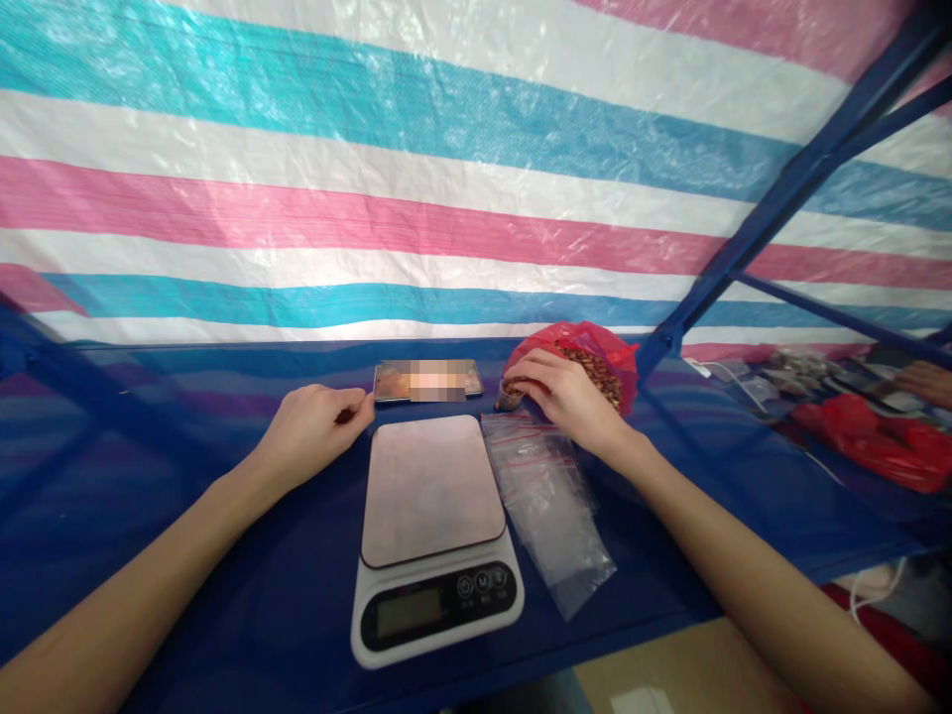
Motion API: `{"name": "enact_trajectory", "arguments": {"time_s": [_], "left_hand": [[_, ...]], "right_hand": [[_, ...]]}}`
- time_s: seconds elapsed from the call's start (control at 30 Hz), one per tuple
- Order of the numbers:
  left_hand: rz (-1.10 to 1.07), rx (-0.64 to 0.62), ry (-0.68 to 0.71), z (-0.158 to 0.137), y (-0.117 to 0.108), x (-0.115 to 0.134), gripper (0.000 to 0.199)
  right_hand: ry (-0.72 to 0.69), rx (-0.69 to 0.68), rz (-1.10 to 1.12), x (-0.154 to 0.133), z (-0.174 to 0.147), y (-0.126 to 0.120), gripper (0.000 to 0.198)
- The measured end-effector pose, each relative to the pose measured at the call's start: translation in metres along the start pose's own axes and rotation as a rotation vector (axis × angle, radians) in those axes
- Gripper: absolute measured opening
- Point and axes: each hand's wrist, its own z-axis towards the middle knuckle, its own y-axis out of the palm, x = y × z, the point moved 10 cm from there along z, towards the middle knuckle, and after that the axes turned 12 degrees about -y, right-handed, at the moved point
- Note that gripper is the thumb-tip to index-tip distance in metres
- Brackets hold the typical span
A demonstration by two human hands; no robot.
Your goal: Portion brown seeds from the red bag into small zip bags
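Observation:
My left hand [319, 428] rests with curled fingers, its fingertips by the left end of a smartphone [427, 381] lying flat with its screen up. I see nothing in it. My right hand [557, 392] grips a small clear cup [510, 398] with brown bits inside. Behind that hand a red plastic bag [532, 342] stands open, full of small brown nuts or beans [599, 375]. Between my arms sits a white kitchen scale [438, 496] with a bare platform and a blank-looking display. Clear zip bags [554, 516] lie in a stack along its right side.
The blue metal shelf [297, 555] ends at a front edge near me. A striped plastic sheet [416, 198] hangs behind it. Blue metal struts [773, 198] slant up at the right. Past them lie a red bag [885, 441] and other clutter, with part of a person's hand [926, 382].

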Motion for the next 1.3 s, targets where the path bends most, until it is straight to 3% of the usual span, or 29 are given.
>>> {"name": "enact_trajectory", "arguments": {"time_s": [0.6, 1.07, 1.17, 1.3], "left_hand": [[-0.013, -0.006, 0.006, 0.0, 0.0, 0.002, 0.044], [0.004, -0.01, 0.005, 0.0, 0.001, 0.001, 0.044], [0.003, -0.014, 0.012, 0.0, 0.001, 0.003, 0.044], [-0.002, -0.015, 0.006, 0.0, 0.0, 0.002, 0.043]], "right_hand": [[0.012, 0.15, 0.041, 0.003, 0.001, -0.012, 0.015], [0.021, 0.184, 0.024, -0.001, -0.001, -0.015, 0.023], [-0.045, 0.118, -0.06, -0.014, 0.002, -0.011, 0.017], [-0.131, -0.107, -0.189, -0.025, 0.004, 0.017, 0.015]]}}
